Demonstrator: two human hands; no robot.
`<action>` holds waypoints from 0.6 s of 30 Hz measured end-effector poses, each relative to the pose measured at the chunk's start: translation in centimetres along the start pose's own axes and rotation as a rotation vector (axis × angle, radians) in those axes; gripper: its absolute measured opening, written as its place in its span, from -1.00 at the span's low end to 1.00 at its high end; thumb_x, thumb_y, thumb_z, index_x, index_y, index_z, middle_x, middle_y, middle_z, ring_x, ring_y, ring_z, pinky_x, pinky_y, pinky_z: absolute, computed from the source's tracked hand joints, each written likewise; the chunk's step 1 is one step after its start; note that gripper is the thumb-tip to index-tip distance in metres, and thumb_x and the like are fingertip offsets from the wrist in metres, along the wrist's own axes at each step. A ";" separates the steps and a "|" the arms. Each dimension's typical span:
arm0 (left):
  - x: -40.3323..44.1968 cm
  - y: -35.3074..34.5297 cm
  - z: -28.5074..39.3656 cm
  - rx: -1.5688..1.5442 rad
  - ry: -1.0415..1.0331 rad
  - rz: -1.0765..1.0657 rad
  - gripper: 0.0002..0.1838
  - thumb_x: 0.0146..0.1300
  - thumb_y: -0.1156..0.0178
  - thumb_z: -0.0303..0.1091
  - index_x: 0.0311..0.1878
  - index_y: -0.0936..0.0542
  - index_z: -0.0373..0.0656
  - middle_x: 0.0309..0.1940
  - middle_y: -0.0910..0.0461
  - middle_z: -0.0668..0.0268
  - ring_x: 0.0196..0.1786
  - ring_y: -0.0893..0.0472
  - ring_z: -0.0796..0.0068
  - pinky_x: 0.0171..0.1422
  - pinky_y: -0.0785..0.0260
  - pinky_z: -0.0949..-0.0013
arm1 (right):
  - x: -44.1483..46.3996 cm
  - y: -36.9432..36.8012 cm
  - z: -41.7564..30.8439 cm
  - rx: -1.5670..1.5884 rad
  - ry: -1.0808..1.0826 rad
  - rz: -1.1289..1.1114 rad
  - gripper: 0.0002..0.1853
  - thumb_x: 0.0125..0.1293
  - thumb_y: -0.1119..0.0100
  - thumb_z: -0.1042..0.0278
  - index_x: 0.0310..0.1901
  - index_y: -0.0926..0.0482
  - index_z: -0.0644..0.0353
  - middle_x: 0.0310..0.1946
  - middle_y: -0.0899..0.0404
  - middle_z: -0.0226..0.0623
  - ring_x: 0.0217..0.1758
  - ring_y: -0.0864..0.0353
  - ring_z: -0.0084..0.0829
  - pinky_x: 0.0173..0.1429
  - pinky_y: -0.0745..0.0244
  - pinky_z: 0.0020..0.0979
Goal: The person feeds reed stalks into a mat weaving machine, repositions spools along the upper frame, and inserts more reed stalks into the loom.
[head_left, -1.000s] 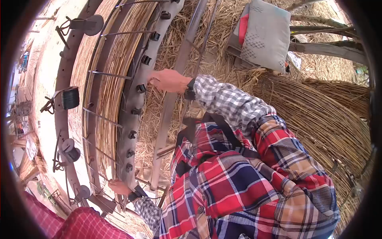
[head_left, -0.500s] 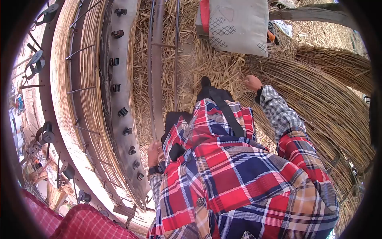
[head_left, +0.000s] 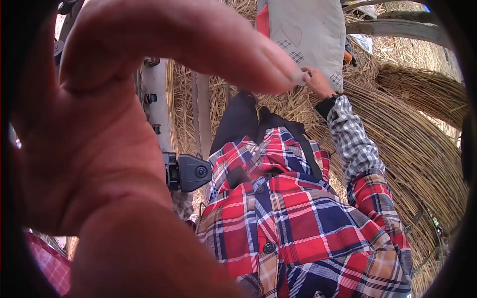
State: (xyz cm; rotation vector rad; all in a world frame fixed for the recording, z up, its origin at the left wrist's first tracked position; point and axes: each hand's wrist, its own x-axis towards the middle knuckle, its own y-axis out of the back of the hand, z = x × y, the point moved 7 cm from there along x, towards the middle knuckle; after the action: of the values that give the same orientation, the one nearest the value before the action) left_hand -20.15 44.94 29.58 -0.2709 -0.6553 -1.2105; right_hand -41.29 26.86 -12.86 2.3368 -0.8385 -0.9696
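Note:
My left hand (head_left: 107, 149) is very close to the camera and fills the left side. Its palm shows, and one bent finger reaches across the top with nothing visible held; the other fingers are cut off by the dark rim. A small black camera (head_left: 194, 172) sits beside that wrist. Further away, my right hand (head_left: 319, 83) has curled fingers on the near edge of a pale grey cushion (head_left: 320, 35) with checked patches and a red strip. The exact grip of its fingertips is partly hidden.
Long bundles of thin reeds (head_left: 402, 134) curve along the right. A metal rail with black clips (head_left: 150, 98) stands behind my left hand. Loose straw (head_left: 186, 109) covers the ground, and a weathered wooden beam (head_left: 397, 31) lies at the upper right.
My left hand has risen from beside my hip to right before the camera, hiding much of the left side. The right hand has gone from the reeds to the cushion's edge.

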 end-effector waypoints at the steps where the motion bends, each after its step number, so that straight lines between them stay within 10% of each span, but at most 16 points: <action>1: 1.6 0.4 -1.7 -0.026 0.005 -0.029 -0.51 0.31 -0.21 -0.27 0.26 -0.41 -0.24 -0.03 -0.60 0.15 -0.13 -0.60 0.49 -0.01 -0.45 0.45 | 1.4 0.8 -0.1 0.009 -0.024 0.006 -0.68 0.28 -0.01 0.25 -0.03 -0.58 0.22 -0.11 -0.62 0.01 -0.02 -0.59 -0.03 0.08 -0.45 -0.18; 9: 6.7 6.3 -10.3 -0.114 0.004 -0.058 -0.54 0.33 -0.19 -0.26 0.22 -0.43 -0.25 -0.05 -0.61 0.15 -0.16 -0.61 0.50 -0.04 -0.46 0.46 | 7.3 7.3 -8.2 -0.381 0.013 0.232 -0.63 0.20 -0.03 0.31 0.03 -0.55 0.23 -0.08 -0.61 0.04 0.03 -0.57 -0.04 0.16 -0.43 -0.17; 18: 10.5 10.5 -15.3 -0.095 -0.048 -0.021 -0.58 0.34 -0.17 -0.25 0.19 -0.46 -0.27 -0.08 -0.62 0.16 -0.19 -0.61 0.52 -0.08 -0.46 0.47 | 12.4 2.6 2.5 -0.183 -0.178 0.149 -0.67 0.19 -0.03 0.31 -0.07 -0.61 0.25 -0.11 -0.62 0.05 0.04 -0.57 -0.01 0.16 -0.43 -0.17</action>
State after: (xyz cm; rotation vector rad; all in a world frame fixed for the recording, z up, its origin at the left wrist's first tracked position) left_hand -3.43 32.41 25.33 -0.3739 -0.6446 -1.2601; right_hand -37.08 16.04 -18.55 2.0260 -0.9363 -1.1508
